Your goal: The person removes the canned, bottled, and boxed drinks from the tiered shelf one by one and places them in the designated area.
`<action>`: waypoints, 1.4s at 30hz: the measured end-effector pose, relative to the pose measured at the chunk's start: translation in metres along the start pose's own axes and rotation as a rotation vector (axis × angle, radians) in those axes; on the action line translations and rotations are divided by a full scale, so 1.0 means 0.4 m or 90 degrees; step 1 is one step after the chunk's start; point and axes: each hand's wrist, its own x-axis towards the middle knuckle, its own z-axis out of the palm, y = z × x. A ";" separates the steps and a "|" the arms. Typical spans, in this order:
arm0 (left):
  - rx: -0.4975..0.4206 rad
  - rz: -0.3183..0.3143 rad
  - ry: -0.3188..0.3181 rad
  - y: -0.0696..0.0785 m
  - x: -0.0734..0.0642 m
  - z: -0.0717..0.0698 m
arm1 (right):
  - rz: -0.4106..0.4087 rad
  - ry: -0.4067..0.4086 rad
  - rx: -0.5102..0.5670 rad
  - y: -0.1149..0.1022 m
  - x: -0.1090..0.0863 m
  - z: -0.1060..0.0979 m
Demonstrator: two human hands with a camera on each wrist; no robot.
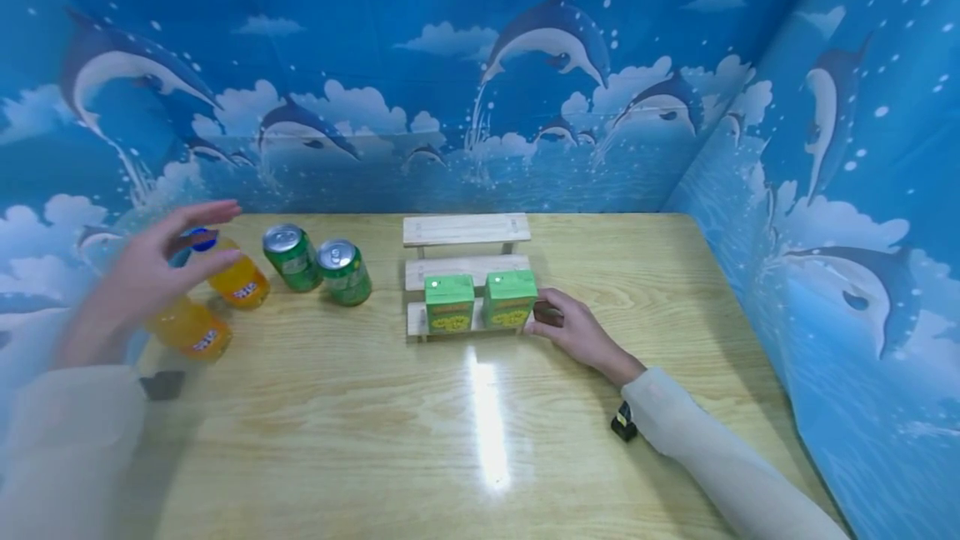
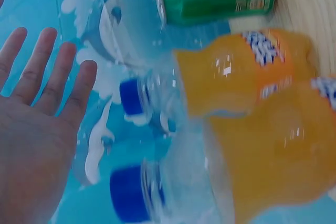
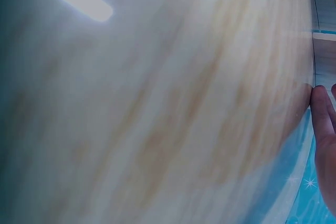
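Observation:
My left hand (image 1: 142,273) hovers by two bottles of orange soda, fingers spread and thumb apart, holding nothing. In the left wrist view its palm (image 2: 37,135) faces up beside the blue caps. One orange soda bottle (image 1: 242,280) stands behind the other bottle (image 1: 197,333), which the hand partly covers. My right hand (image 1: 577,327) grips the right end of a three-step wooden shelf (image 1: 465,230) with curled fingers, close against a green juice carton (image 1: 510,300). A second green carton (image 1: 449,305) stands left of it on the lowest step. Exact fingertip contact is partly hidden.
Two green soda cans (image 1: 292,257) stand between the bottles and the shelf; the nearer can (image 1: 345,273) is further right. A blue dolphin-print curtain (image 1: 360,65) hangs behind and along the sides of the wood-grain table (image 1: 337,440).

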 end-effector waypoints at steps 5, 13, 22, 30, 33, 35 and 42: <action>-0.018 0.024 -0.040 0.027 0.024 0.042 | 0.000 0.000 -0.001 0.002 0.000 -0.001; -0.030 0.086 -0.073 0.073 0.054 0.123 | -0.001 0.000 0.003 0.006 0.000 -0.001; -0.082 0.157 -0.119 0.123 0.091 0.223 | -0.003 0.004 0.003 0.004 -0.003 -0.002; -0.086 0.201 -0.164 0.149 0.120 0.300 | 0.000 0.004 -0.001 0.004 -0.002 -0.002; -0.084 0.215 -0.178 0.157 0.126 0.323 | -0.003 0.002 0.001 0.006 -0.001 -0.001; -0.081 0.221 -0.188 0.162 0.129 0.336 | -0.005 0.002 0.001 0.008 0.000 -0.001; -0.083 0.232 -0.211 0.179 0.137 0.376 | -0.009 0.000 0.004 0.010 0.001 0.000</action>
